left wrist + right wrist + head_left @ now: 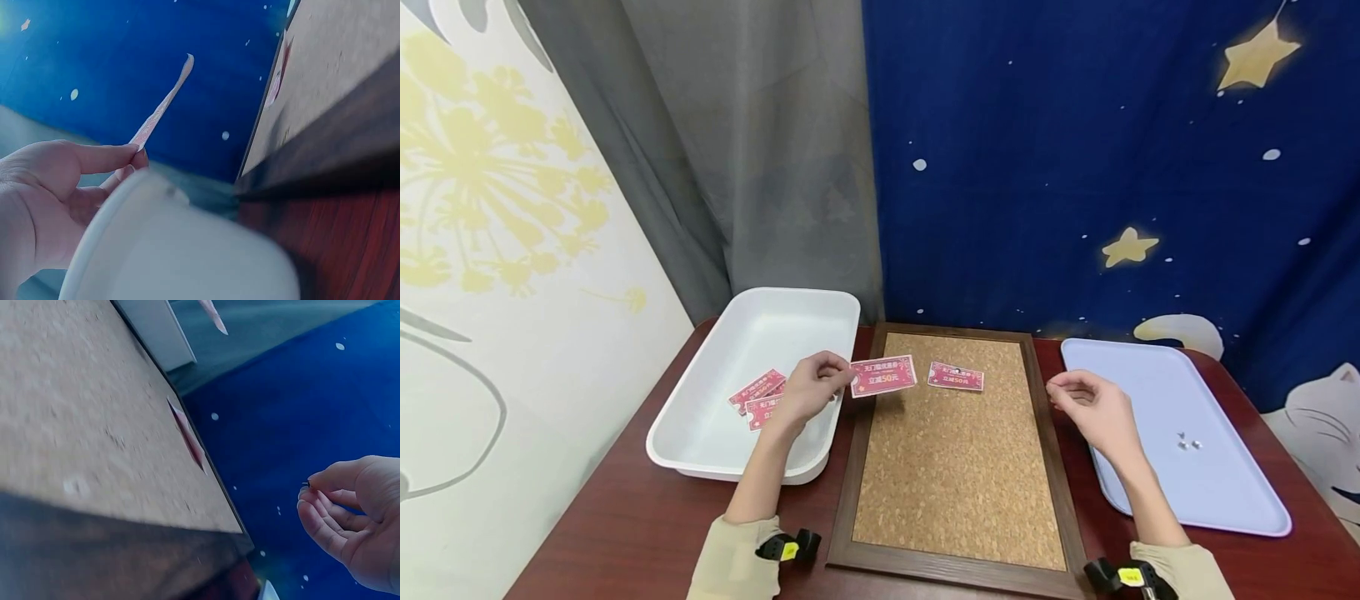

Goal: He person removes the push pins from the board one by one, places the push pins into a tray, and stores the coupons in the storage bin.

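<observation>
My left hand (808, 387) pinches a pink coupon (887, 377) by its left edge, held above the upper left of the cork board (958, 475). The left wrist view shows this coupon (164, 106) nearly edge-on between thumb and fingers. A second pink coupon (946, 381) lies on the upper part of the board, with a tack at its top edge. Just beyond the right side of the frame, my right hand (1097, 408) is raised. Between its thumb and fingertips it pinches a tiny thumbtack (306, 484), whose thin point sticks out.
Left of the board stands a white plastic basin (670, 437) holding several pink coupons (758, 389). On the right lies a pale blue tray (1217, 500) with a few silver thumbtacks (1183, 445). All rest on a reddish-brown table (602, 533), with curtains behind.
</observation>
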Action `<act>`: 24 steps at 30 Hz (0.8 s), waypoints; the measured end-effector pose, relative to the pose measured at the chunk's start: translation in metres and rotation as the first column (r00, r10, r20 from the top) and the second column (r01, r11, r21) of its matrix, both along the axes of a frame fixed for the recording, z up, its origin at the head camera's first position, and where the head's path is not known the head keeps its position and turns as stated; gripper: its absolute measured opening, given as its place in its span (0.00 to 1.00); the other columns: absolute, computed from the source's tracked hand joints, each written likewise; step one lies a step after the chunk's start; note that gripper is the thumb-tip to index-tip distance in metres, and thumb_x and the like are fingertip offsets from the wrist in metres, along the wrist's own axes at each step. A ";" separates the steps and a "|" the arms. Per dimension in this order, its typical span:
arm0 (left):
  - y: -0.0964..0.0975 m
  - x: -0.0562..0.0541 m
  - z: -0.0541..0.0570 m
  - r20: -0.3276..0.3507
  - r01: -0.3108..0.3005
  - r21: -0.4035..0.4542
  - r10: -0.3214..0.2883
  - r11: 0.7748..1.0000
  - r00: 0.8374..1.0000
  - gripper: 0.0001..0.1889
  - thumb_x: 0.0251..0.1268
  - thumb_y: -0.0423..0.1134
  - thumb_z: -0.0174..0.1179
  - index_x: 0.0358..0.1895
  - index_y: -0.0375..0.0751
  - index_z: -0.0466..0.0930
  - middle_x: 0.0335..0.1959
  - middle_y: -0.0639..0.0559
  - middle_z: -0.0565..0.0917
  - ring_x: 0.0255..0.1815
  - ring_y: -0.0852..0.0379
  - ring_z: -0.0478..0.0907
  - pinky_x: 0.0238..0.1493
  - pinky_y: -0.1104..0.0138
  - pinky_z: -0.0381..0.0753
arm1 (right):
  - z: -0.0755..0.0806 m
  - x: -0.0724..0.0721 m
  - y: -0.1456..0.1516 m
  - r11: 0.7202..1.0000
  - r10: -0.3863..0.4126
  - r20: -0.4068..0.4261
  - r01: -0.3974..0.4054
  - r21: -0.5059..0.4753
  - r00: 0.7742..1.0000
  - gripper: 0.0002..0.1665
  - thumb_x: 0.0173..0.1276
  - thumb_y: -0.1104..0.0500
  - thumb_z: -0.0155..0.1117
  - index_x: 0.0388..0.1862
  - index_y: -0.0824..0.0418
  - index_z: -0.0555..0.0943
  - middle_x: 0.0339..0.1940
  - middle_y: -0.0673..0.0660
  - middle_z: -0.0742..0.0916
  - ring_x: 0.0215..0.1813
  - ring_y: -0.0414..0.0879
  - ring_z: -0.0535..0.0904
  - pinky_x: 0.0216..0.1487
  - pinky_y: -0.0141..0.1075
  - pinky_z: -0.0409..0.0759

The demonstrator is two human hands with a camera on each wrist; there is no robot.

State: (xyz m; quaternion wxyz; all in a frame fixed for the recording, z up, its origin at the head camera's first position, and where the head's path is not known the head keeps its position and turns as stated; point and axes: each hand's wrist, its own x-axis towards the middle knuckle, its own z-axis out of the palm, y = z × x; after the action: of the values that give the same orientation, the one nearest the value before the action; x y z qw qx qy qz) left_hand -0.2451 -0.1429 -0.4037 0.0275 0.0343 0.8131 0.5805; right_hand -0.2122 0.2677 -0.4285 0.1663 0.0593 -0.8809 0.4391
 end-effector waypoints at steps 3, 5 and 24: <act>-0.013 0.001 0.000 0.014 -0.021 -0.022 0.022 1.000 1.000 0.09 0.72 0.37 0.62 0.44 0.34 0.79 0.32 0.43 0.81 0.34 0.51 0.75 0.33 0.65 0.74 | 0.001 0.003 0.010 1.000 -0.026 -0.002 0.026 0.008 1.000 0.13 0.72 0.56 0.67 0.44 0.67 0.85 0.36 0.62 0.89 0.34 0.29 0.82 0.37 0.21 0.77; -0.021 0.003 0.000 0.031 -0.035 -0.030 0.036 0.999 0.999 0.09 0.72 0.38 0.62 0.45 0.34 0.79 0.33 0.44 0.80 0.36 0.48 0.75 0.32 0.65 0.73 | 0.002 0.006 0.016 0.999 -0.047 -0.001 0.047 0.019 0.999 0.14 0.72 0.55 0.67 0.44 0.67 0.85 0.36 0.62 0.89 0.34 0.28 0.82 0.36 0.20 0.77; -0.080 0.013 -0.013 0.066 -0.095 -0.157 0.106 0.983 0.992 0.13 0.73 0.39 0.61 0.48 0.31 0.77 0.35 0.46 0.79 0.40 0.50 0.71 0.38 0.66 0.71 | -0.006 0.018 0.072 0.985 -0.166 0.046 0.163 0.064 0.985 0.16 0.72 0.54 0.67 0.45 0.68 0.85 0.33 0.57 0.90 0.30 0.24 0.81 0.31 0.20 0.75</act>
State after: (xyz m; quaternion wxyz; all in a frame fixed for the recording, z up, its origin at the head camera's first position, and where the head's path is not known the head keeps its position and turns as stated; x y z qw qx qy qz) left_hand -0.2321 -0.2230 -0.4171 0.0310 -0.0305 0.8546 0.5175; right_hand -0.1942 0.3393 -0.4342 0.1775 -0.0198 -0.8996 0.3986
